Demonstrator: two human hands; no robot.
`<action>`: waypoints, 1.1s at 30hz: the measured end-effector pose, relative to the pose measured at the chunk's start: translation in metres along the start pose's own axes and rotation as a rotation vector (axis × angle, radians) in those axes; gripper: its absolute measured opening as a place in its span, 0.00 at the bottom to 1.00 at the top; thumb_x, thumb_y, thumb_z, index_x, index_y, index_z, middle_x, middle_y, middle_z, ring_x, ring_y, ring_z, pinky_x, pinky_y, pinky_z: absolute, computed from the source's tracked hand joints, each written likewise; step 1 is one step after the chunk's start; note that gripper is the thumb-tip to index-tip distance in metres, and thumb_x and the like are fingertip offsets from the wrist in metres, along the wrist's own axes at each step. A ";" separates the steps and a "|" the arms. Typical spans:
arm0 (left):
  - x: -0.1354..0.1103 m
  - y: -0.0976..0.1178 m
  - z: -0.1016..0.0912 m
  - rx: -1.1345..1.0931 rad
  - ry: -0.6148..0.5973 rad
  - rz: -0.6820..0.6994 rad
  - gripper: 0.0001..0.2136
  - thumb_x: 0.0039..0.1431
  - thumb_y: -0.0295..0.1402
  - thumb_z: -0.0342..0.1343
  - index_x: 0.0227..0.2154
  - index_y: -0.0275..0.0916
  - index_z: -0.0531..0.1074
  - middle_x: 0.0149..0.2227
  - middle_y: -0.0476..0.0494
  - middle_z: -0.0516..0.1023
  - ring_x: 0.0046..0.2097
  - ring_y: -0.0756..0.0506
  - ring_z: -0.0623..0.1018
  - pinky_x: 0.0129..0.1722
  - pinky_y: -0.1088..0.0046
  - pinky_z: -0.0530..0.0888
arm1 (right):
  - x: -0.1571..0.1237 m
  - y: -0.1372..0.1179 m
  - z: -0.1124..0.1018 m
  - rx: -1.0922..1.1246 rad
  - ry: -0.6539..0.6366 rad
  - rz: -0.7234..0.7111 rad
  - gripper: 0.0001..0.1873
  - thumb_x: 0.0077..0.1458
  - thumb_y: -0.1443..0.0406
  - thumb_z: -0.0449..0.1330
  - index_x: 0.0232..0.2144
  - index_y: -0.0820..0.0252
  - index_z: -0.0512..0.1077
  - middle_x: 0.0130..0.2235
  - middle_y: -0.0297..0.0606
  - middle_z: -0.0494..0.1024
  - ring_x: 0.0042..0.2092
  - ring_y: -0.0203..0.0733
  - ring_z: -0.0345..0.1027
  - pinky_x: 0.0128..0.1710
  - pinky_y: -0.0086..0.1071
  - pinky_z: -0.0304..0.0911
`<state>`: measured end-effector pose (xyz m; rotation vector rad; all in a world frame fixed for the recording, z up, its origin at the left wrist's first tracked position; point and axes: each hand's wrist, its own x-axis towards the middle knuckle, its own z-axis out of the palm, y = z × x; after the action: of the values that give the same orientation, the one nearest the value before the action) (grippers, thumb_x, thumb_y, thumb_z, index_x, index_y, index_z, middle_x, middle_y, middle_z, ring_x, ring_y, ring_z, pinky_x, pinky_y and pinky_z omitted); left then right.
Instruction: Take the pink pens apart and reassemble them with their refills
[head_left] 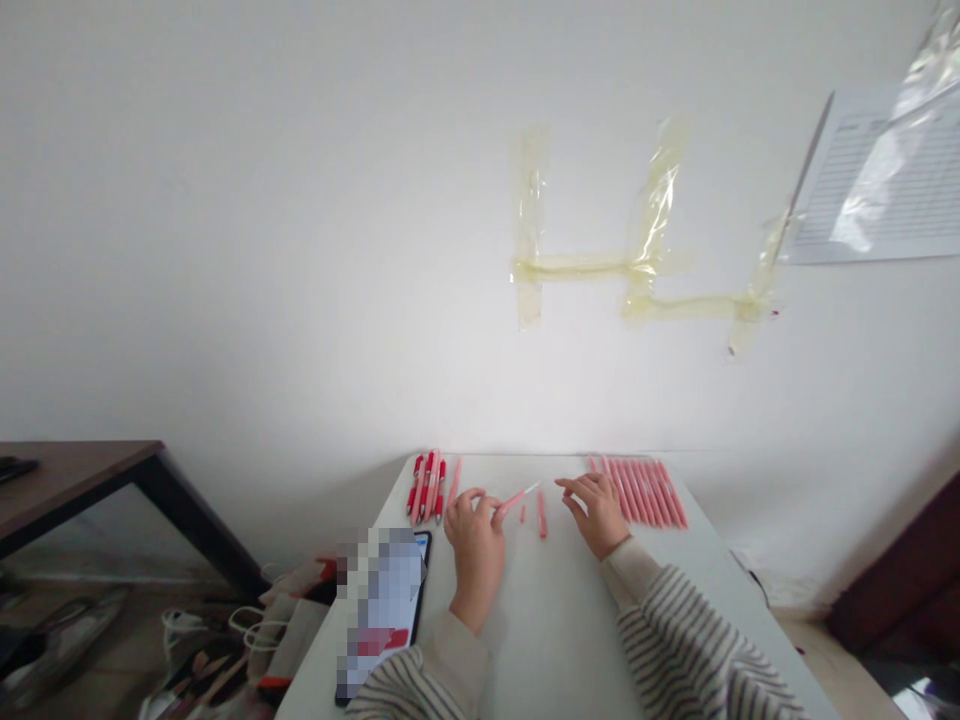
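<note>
My left hand [477, 530] pinches a pink pen barrel [513, 501], held tilted up to the right above the white table [555, 620]. A thin pale tip sticks out of the barrel's upper end. Across from that tip, my right hand [595, 508] has its thumb and index finger drawn close together; whatever is between them is too small to make out. On the table between the hands lie a short pink piece [523, 514] and a longer pink pen part [542, 515]. One pink pen [454, 481] rests just beyond my left hand.
A row of pink pens [649, 492] lies at the back right, beside my right hand. Several pink and red pens [426, 488] are grouped at the back left. A phone [420, 580], partly blurred out, lies by the left edge. A wall [300, 250] rises behind.
</note>
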<state>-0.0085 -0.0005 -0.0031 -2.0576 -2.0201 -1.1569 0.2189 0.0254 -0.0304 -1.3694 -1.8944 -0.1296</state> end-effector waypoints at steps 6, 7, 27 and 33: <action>0.001 0.003 -0.011 0.124 0.009 -0.068 0.06 0.58 0.30 0.55 0.33 0.42 0.78 0.49 0.41 0.74 0.54 0.37 0.69 0.56 0.52 0.63 | -0.001 0.008 0.008 0.091 -0.052 -0.052 0.15 0.59 0.71 0.56 0.44 0.53 0.78 0.42 0.41 0.81 0.49 0.49 0.68 0.50 0.45 0.67; 0.001 0.004 -0.012 0.142 0.011 -0.073 0.06 0.58 0.31 0.55 0.32 0.42 0.78 0.49 0.41 0.75 0.53 0.37 0.69 0.56 0.51 0.63 | -0.001 0.008 0.010 0.105 -0.062 -0.063 0.15 0.59 0.71 0.56 0.44 0.54 0.79 0.43 0.41 0.81 0.49 0.49 0.68 0.51 0.46 0.68; -0.006 0.003 -0.006 0.335 -0.001 -0.097 0.10 0.57 0.34 0.53 0.35 0.40 0.80 0.50 0.38 0.73 0.56 0.36 0.66 0.59 0.48 0.58 | -0.005 0.005 0.018 0.121 -0.205 -0.011 0.13 0.58 0.71 0.58 0.42 0.59 0.80 0.47 0.45 0.80 0.53 0.49 0.67 0.57 0.45 0.66; -0.006 0.006 -0.009 0.332 -0.011 -0.098 0.10 0.56 0.35 0.54 0.36 0.40 0.79 0.51 0.38 0.73 0.55 0.36 0.66 0.59 0.49 0.58 | -0.005 0.006 0.019 0.112 -0.199 -0.003 0.13 0.57 0.71 0.59 0.41 0.58 0.80 0.47 0.45 0.80 0.53 0.49 0.66 0.57 0.46 0.65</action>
<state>-0.0070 -0.0105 0.0028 -1.8268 -2.1646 -0.7572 0.2144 0.0331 -0.0482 -1.3442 -2.0341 0.1141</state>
